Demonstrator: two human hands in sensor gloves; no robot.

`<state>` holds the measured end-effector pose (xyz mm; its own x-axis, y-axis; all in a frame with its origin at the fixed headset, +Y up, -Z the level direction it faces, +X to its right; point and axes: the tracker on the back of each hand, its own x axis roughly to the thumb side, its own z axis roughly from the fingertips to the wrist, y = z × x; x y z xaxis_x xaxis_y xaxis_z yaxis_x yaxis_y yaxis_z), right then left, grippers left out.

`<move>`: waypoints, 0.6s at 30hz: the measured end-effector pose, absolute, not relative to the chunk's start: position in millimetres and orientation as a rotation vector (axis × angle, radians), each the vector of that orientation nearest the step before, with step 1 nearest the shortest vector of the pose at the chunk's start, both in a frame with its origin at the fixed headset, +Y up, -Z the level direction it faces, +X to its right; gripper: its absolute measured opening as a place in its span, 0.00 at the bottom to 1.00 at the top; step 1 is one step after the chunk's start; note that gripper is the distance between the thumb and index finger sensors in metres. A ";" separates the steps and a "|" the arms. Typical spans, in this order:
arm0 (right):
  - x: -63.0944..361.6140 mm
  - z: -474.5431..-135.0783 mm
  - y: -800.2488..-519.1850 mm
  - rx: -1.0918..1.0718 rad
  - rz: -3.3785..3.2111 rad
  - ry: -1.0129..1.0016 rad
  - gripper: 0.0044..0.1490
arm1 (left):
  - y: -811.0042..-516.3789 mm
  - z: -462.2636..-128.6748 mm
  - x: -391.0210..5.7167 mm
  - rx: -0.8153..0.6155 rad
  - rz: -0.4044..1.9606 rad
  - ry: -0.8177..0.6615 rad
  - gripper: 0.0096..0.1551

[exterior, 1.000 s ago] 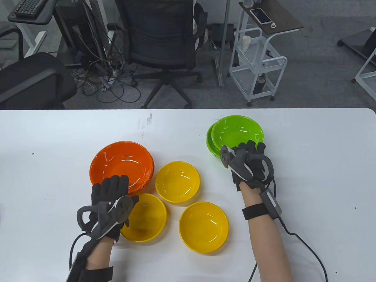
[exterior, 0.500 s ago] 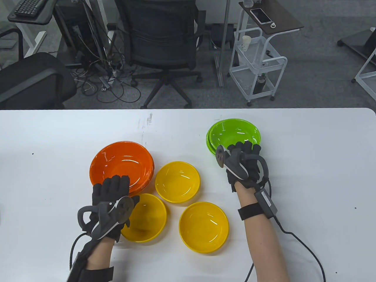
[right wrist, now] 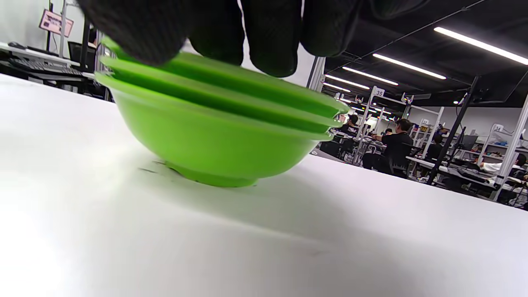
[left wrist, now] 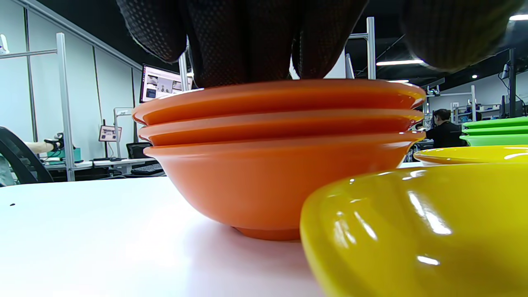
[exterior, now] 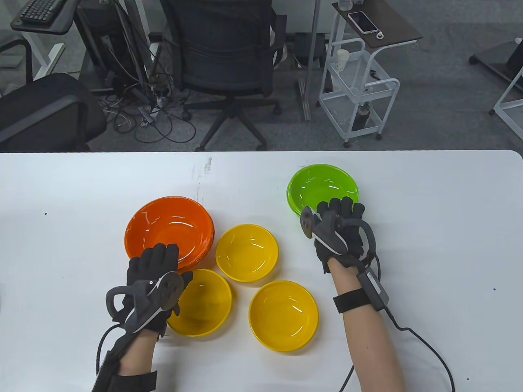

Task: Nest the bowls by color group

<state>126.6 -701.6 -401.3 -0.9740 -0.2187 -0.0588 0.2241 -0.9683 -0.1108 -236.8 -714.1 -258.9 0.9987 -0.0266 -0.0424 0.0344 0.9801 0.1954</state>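
Observation:
A stack of three orange bowls (exterior: 169, 230) stands left of centre. My left hand (exterior: 153, 265) rests its fingers (left wrist: 247, 41) on the stack's near rim (left wrist: 280, 97), with the thumb off to the side. A stack of three green bowls (exterior: 322, 188) stands at the right. My right hand (exterior: 341, 214) grips the near rim of the top green bowl (right wrist: 231, 82), thumb outside and fingers (right wrist: 268, 37) over the rim. Three yellow bowls lie single on the table: one in the middle (exterior: 247, 253), one by my left hand (exterior: 204, 302), one nearer the front (exterior: 284, 315).
The white table (exterior: 429, 245) ends at its far edge, with an office chair (exterior: 229, 53) and a white cart (exterior: 355, 94) beyond it. Bare table lies to the right of the green stack and to the far left.
My right hand has brought the top green bowl left and down, from offset to nested squarely in the green stack. My left hand has stayed on the orange stack.

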 end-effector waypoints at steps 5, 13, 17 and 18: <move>129.8 -375.7 -695.5 -0.015 -2.997 0.234 0.42 | -714.3 -258.7 -233.9 0.189 -0.039 0.034 0.44; 143.5 -330.9 -689.2 -0.127 -3.296 0.178 0.50 | -714.5 -258.9 -235.4 0.188 -0.041 0.039 0.43; 145.7 -318.6 -694.9 -0.178 -3.371 0.042 0.52 | -713.6 -258.7 -238.4 0.176 -0.026 0.049 0.43; 145.2 -316.3 -696.6 -0.198 -3.372 0.008 0.52 | -713.6 -258.6 -238.8 0.174 -0.021 0.050 0.44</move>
